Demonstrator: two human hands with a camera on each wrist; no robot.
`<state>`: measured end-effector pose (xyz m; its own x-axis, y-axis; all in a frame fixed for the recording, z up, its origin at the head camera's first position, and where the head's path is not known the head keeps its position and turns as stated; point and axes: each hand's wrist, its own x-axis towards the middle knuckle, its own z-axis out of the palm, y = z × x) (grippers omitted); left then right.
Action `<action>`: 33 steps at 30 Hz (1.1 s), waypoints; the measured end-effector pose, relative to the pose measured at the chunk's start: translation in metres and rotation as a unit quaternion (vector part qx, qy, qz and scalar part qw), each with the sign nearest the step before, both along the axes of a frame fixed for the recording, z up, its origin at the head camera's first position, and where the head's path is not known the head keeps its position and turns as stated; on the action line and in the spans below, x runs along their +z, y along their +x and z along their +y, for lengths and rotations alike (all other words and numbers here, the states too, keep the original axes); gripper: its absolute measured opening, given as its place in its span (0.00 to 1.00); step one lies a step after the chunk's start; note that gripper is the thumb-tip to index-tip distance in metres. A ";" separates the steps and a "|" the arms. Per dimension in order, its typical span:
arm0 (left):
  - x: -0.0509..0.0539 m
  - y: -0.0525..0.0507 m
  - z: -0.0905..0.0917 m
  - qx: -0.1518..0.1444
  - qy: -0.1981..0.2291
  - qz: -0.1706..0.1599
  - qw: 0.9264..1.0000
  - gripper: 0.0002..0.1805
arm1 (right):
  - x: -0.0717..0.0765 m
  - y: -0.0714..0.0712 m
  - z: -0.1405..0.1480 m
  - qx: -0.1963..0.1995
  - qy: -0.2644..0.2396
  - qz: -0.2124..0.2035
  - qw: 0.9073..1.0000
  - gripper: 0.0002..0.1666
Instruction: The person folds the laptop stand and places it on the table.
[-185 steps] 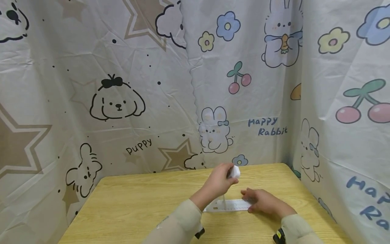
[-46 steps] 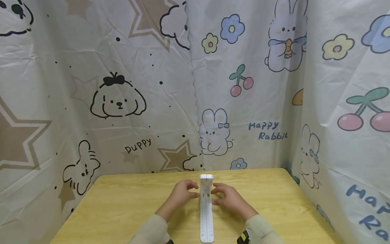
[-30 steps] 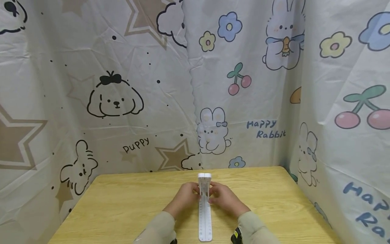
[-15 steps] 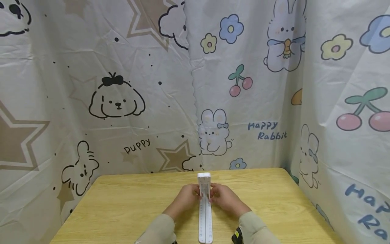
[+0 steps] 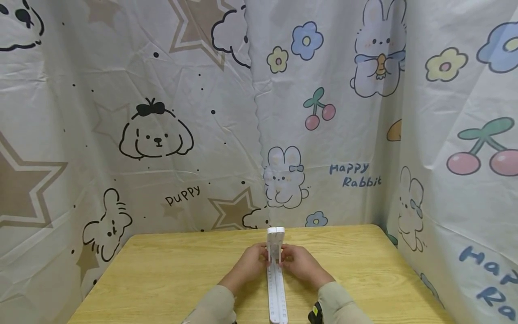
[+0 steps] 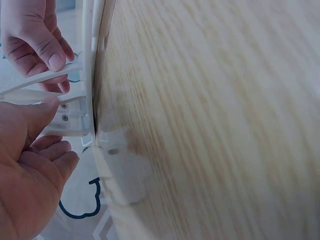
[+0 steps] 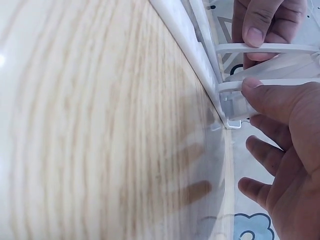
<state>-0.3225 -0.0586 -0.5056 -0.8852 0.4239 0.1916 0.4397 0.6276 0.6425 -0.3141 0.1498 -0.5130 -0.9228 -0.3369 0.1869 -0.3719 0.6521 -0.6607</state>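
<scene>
A white plastic folding stand stands on the table, its long two-part slotted base running toward me and its narrow upright part at the far end. Thin struts slant between base and upright. My left hand is at the stand's left side, thumb and fingers pinching a strut, as the left wrist view shows. From the right side, my right hand pinches the other strut; its remaining fingers spread loosely below. In the head view the fingertips of both hands are partly hidden behind the upright.
The light wood-grain table lies under the stand. Its far edge is close behind the upright. Patterned curtains hang behind and at both sides. Dark wrist devices show at the cuffs.
Earlier the stand lay sideways, with my left hand raising one end. Then it pointed toward me, both hands beside it. Since then both hands have closed on the struts, and the base has shifted slightly right.
</scene>
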 end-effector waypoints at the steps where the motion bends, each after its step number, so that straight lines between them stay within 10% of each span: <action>1: 0.000 0.000 0.000 -0.002 -0.001 0.000 1.000 0.04 | 0.000 0.000 0.000 -0.001 -0.002 -0.004 1.000 0.08; 12: -0.003 0.000 0.002 -0.035 -0.009 0.011 0.999 0.10 | -0.002 -0.003 0.004 0.003 -0.001 -0.003 1.000 0.08; 33: -0.011 -0.003 0.006 0.011 0.049 0.037 0.998 0.05 | -0.008 -0.008 -0.004 -0.048 -0.004 0.025 0.999 0.06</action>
